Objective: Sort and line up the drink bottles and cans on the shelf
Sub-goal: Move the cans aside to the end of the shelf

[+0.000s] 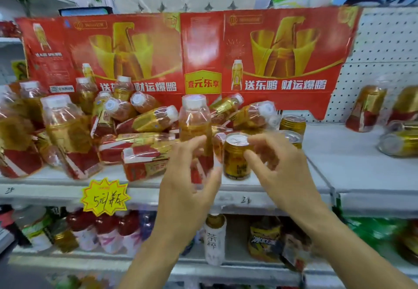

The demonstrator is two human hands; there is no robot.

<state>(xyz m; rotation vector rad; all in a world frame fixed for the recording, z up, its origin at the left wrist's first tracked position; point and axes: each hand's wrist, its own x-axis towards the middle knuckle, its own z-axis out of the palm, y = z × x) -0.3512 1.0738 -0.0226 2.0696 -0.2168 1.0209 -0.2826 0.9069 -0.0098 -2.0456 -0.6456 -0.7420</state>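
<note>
An upright bottle (195, 121) with a white cap, amber drink and red-gold label stands at the front of the white shelf (282, 187). My left hand (187, 182) is curled around its lower half, thumb on the right side. Right beside it stands a gold can (235, 159). My right hand (280, 171) is at the can's right side with fingers spread, index fingertip over the rim and thumb touching the side. Two more gold cans (292, 124) stand behind. A jumbled pile of the same bottles (144, 128) lies to the left.
Taller upright bottles (65, 130) crowd the shelf's left end. On the right shelf section stand tilted bottles (366, 107) and a can lying on its side (398, 144). A red cardboard banner (203, 51) backs the shelf. A yellow price tag (105, 196) hangs on the shelf edge above other drinks (214, 239).
</note>
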